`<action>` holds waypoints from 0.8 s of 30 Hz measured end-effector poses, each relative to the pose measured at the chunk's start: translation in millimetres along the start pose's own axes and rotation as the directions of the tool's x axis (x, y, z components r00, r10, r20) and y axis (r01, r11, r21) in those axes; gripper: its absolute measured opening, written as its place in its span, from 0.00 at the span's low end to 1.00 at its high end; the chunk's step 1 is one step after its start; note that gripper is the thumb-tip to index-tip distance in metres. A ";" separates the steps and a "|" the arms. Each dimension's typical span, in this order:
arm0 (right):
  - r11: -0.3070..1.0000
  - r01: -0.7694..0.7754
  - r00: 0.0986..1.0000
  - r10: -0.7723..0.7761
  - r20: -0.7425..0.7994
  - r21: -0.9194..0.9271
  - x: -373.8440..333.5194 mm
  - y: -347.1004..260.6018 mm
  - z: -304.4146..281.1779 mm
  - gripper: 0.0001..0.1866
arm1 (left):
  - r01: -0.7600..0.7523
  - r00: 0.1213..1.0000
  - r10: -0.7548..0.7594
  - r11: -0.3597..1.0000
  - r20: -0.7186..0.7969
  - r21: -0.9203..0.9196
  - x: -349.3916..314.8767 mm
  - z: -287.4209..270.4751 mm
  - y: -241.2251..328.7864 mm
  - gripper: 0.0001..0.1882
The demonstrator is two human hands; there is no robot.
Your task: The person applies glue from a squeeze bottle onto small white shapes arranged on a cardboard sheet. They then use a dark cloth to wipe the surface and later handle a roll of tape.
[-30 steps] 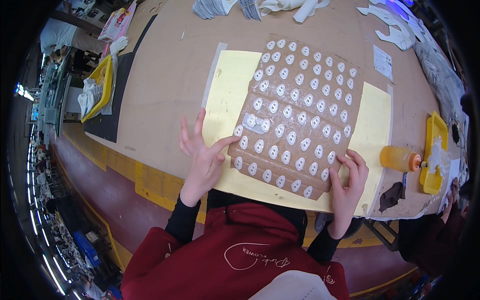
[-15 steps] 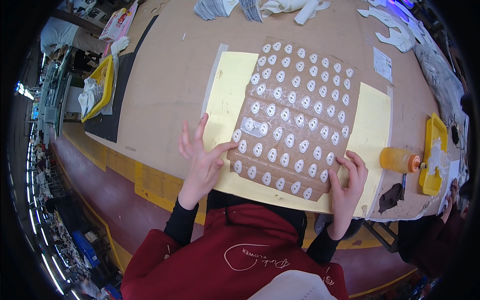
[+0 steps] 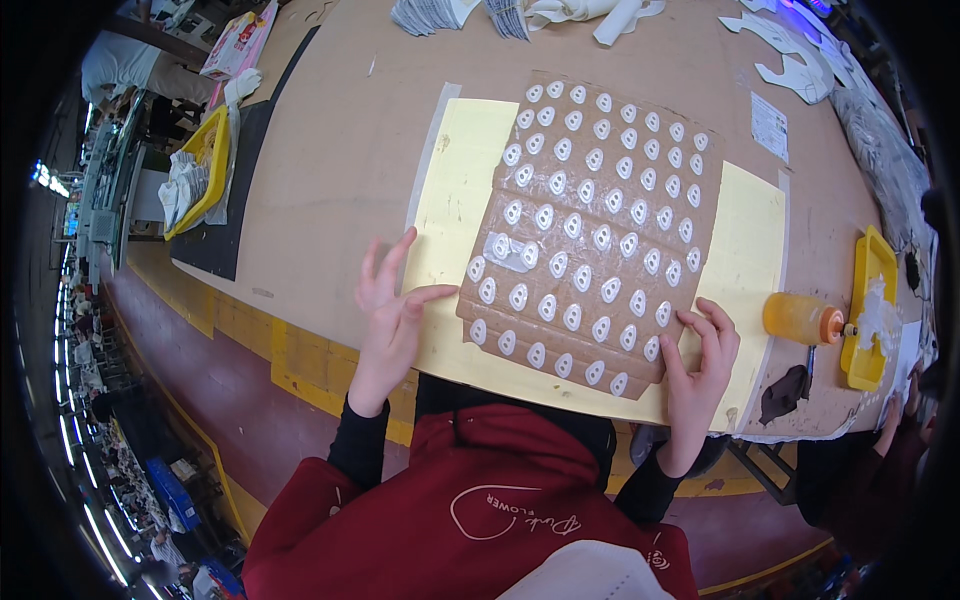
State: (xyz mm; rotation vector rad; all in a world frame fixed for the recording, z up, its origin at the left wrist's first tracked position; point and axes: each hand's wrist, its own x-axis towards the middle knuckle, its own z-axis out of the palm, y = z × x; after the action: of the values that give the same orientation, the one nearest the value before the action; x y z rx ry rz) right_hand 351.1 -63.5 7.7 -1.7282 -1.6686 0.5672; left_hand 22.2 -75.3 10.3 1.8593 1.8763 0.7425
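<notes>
Left hand point(image 3: 392, 305) shifted slightly (fingers spread) | right hand point(image 3: 700, 360) seemingly flat on brown sheet point(image 3: 590, 235)

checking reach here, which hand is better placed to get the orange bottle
Right. The right hand rests at the brown sheet's near right corner, close to the orange bottle; the left hand sits across the sheet.

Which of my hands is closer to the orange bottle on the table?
Right. The right hand rests on the near right corner of the brown sheet, just left of the orange bottle. The left hand is at the sheet's far left edge, across from it.
</notes>
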 end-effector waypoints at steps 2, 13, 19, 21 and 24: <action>1.000 0.003 1.000 -0.003 -0.001 -0.001 0.0 -0.2 0.0 0.16 | -0.029 1.000 0.030 0.997 -0.005 0.078 -3.0 -3.3 -3.9 0.27; 1.000 0.020 1.000 -0.020 -0.007 -0.008 0.0 3.4 1.5 0.16 | 0.107 0.970 -0.048 0.966 -0.240 0.237 -10.4 -34.6 -33.6 0.18; 1.000 -0.014 1.000 0.014 0.011 -0.005 0.6 -2.9 0.6 0.16 | 0.328 0.927 -0.183 0.819 -0.328 0.471 -19.7 -36.0 -55.6 0.15; 1.000 -0.015 1.000 0.015 0.005 0.005 0.1 -1.6 0.0 0.16 | 0.343 0.928 -0.233 0.839 -0.291 0.423 -15.4 -48.4 -43.3 0.14; 1.000 -0.020 1.000 0.020 0.005 0.006 -0.4 -3.8 -1.2 0.16 | 0.040 0.980 -0.037 0.999 -0.195 0.013 -3.6 -42.0 -28.9 0.10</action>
State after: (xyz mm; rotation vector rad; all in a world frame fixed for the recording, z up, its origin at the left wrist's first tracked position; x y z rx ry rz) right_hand 349.3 -64.2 11.1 -1.7422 -1.6531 0.5848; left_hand -26.3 -82.1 25.0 1.8116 2.0367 0.9285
